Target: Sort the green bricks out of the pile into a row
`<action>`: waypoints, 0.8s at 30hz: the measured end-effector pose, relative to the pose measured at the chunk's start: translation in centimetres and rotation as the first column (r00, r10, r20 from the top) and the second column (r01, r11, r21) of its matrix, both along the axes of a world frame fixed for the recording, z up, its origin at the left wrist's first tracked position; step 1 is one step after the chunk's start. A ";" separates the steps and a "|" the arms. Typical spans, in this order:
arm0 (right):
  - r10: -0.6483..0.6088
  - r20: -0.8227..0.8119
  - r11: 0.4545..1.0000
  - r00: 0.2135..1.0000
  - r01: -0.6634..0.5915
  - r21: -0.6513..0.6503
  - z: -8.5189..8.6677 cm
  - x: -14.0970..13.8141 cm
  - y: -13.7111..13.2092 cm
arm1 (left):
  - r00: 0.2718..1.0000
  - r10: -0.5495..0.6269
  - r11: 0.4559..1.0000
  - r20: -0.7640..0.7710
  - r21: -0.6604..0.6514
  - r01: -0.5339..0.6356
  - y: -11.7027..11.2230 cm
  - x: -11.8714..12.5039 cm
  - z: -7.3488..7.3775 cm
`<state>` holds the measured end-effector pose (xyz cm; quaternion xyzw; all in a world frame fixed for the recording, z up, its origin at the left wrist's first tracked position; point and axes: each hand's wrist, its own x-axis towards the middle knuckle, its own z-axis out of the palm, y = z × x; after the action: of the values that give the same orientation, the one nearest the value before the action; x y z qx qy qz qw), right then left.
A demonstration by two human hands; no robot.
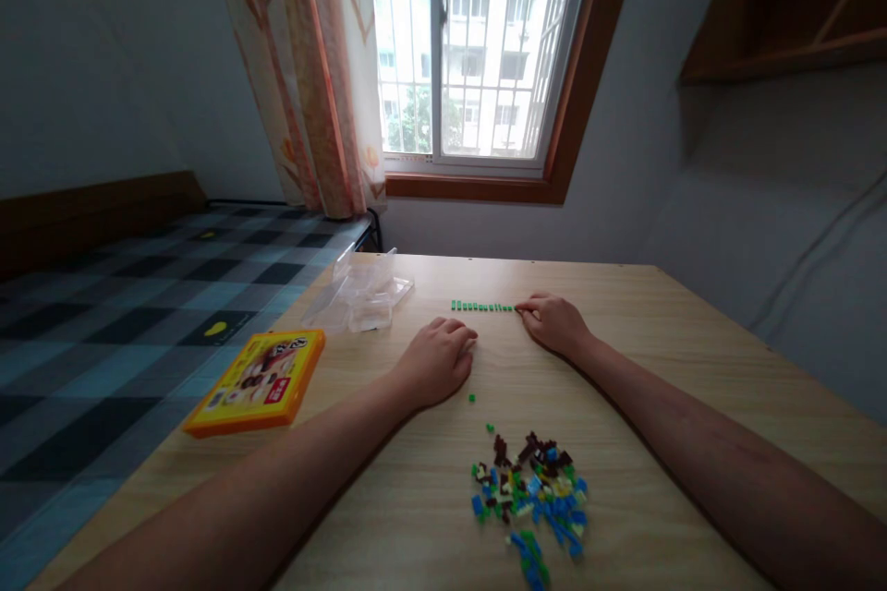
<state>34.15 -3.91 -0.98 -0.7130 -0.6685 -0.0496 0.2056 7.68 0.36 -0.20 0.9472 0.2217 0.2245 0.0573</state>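
A row of small green building bricks [483, 306] runs across the far part of the wooden table. At its right end, my right hand [554, 321] is closed in a pinch, its fingertips on the last green brick. My left hand [435, 362] rests on the tabletop below the row's left end, fingers loosely bent and apart from any brick. Just below it lies a single green brick [472, 398], with another green piece [490, 428] a little nearer. Closer to me is a loose pile of blue, brown, green and cream bricks [533, 489].
A yellow-orange box [260, 383] lies at the table's left edge. Behind it stand clear plastic trays [370, 295]. A bed with a checked cover [139, 295] adjoins the table's left side. Beyond the table are a curtain [325, 65] and a barred window [485, 46].
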 end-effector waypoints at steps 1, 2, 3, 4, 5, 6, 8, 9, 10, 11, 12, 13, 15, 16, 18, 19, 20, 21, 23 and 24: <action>-0.002 0.000 1.000 1.000 0.002 0.003 0.0 0.0 0.0 | 1.000 0.000 1.000 -0.003 0.003 0.000 0.0 0.0 0.0; -0.004 -0.001 1.000 1.000 0.004 0.008 -0.1 0.0 0.0 | 1.000 0.001 1.000 -0.005 0.007 -0.001 0.0 0.0 0.0; -0.005 -0.002 1.000 1.000 0.005 0.012 -0.1 0.0 0.0 | 1.000 0.002 1.000 -0.007 0.011 -0.002 0.0 0.0 0.0; -0.005 -0.003 1.000 1.000 0.005 0.015 -0.2 -0.1 0.0 | 1.000 0.003 1.000 -0.008 0.013 -0.003 0.0 0.0 0.0; -0.006 -0.005 1.000 1.000 0.006 0.017 -0.2 -0.1 0.0 | 1.000 0.003 1.000 -0.007 0.015 -0.003 0.0 0.0 0.0; -0.003 -0.009 1.000 1.000 0.003 0.018 -0.2 -0.1 -0.1 | 1.000 0.003 1.000 -0.006 0.016 -0.003 0.0 0.0 0.0; 0.000 -0.016 1.000 1.000 0.000 0.024 -0.1 -0.1 -0.1 | 1.000 -0.002 1.000 -0.006 0.019 0.002 0.0 0.0 -0.1; -0.001 -0.019 1.000 1.000 0.001 0.028 -0.1 -0.1 -0.1 | 1.000 -0.003 1.000 -0.009 0.021 0.003 0.0 0.0 -0.1; -0.001 -0.020 0.999 1.000 0.002 0.032 -0.1 -0.1 -0.2 | 1.000 -0.003 1.000 -0.011 0.023 0.003 0.0 0.0 -0.1; -0.001 -0.019 0.999 1.000 0.002 0.035 -0.1 -0.1 -0.2 | 1.000 -0.002 1.000 -0.014 0.023 0.002 0.0 0.0 -0.1; -0.002 -0.016 0.999 1.000 0.003 0.035 -0.1 -0.2 -0.2 | 1.000 -0.001 1.000 -0.015 0.023 0.001 0.0 0.0 0.0; -0.003 -0.012 0.999 1.000 0.004 0.033 -0.1 -0.2 -0.2 | 1.000 0.001 1.000 -0.015 0.022 -0.001 0.0 0.0 0.0; -0.003 -0.004 1.000 1.000 0.004 0.026 -0.2 -0.2 -0.1 | 1.000 0.003 1.000 -0.014 0.019 -0.003 -0.1 0.0 0.1; -0.004 -0.001 1.000 1.000 0.004 0.022 -0.2 -0.2 -0.1 | 1.000 0.003 1.000 -0.014 0.018 -0.003 -0.1 0.0 0.1; -0.001 0.000 1.000 1.000 0.001 0.024 -0.4 -0.2 0.0 | 1.000 0.001 1.000 -0.017 0.020 0.000 -0.1 0.0 0.2; 0.005 -0.002 1.000 1.000 -0.005 0.029 -0.4 -0.2 0.0 | 1.000 -0.001 1.000 -0.020 0.022 0.001 -0.1 0.0 0.2; 0.014 -0.008 0.999 1.000 -0.014 0.039 -0.4 -0.2 0.0 | 1.000 0.000 1.000 -0.021 0.024 0.001 -0.1 0.0 0.2; 0.027 -0.018 0.998 0.999 -0.026 0.053 -0.4 -0.1 -0.1 | 1.000 0.000 1.000 -0.022 0.024 0.001 -0.1 0.0 0.2; 0.065 -0.047 0.993 0.997 -0.060 0.101 -0.3 -0.1 -0.2 | 1.000 -0.003 1.000 -0.020 0.021 0.003 -0.1 0.0 0.1; 0.096 -0.065 0.988 0.993 -0.087 0.130 -0.1 -0.2 -0.4 | 1.000 -0.005 1.000 -0.016 0.019 0.006 -0.1 0.0 0.1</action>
<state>33.96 -4.29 -1.11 -0.6682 -0.6883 -0.0573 0.2764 7.64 0.29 -0.10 0.9500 0.2173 0.2190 0.0473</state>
